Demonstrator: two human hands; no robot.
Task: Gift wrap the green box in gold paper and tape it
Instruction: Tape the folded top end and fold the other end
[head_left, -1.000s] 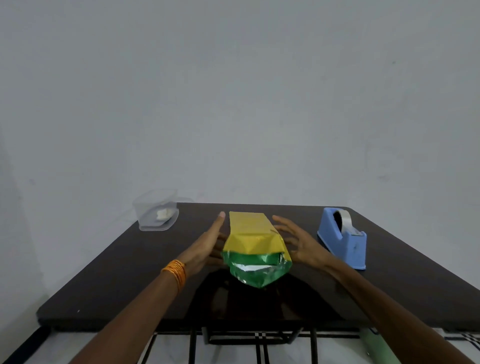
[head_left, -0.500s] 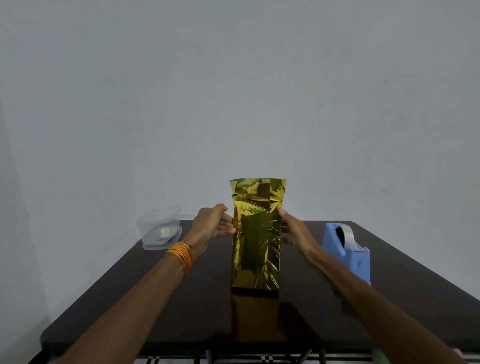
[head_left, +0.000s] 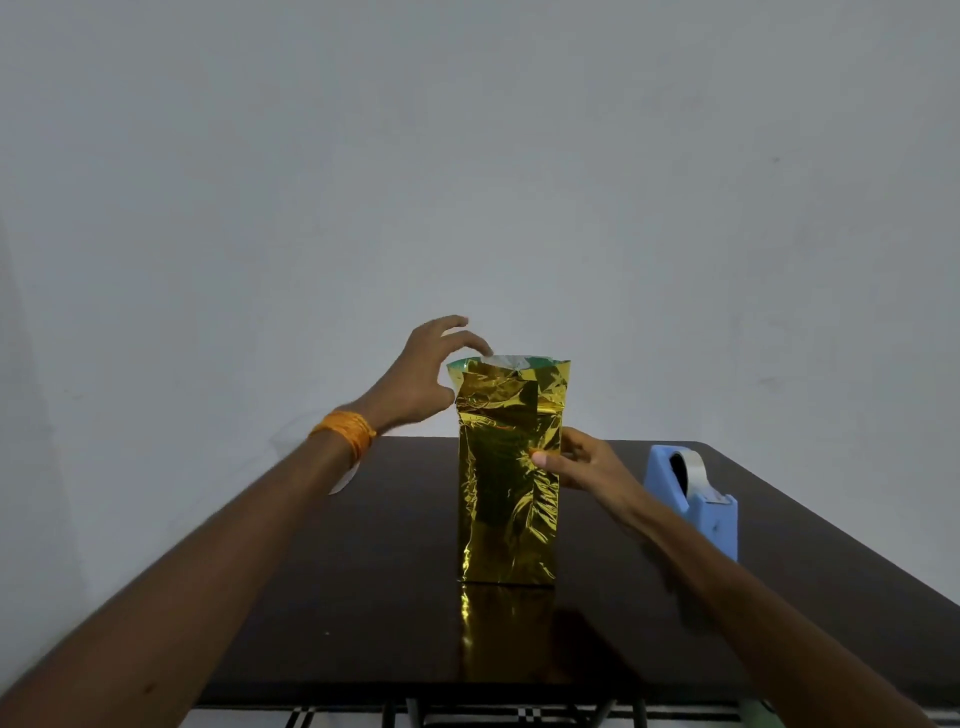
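Box (head_left: 455, 366) stands upright at table (head_left: 332, 613) centre, sleeved in gold paper (head_left: 506, 499); only a green edge shows at the top left, with something silvery beside it. The long sides are covered. No tape can be made out on the seam, and the foil glare makes this hard to judge. The top end is open, its paper standing up in a crumpled collar. The bottom end is hidden against the table, so its state is unknown. Left hand (head_left: 421, 379) arches over the top left corner, thumb on the paper's side and fingertips on the rim, grasping the paper. Right hand (head_left: 584, 462) clasps the box at mid-height on its right side, thumb on the front. Tape dispenser (head_left: 698, 501) sits untouched, right of the box. Judgement: body wrap done; top flaps to fold and tape, bottom end to check.
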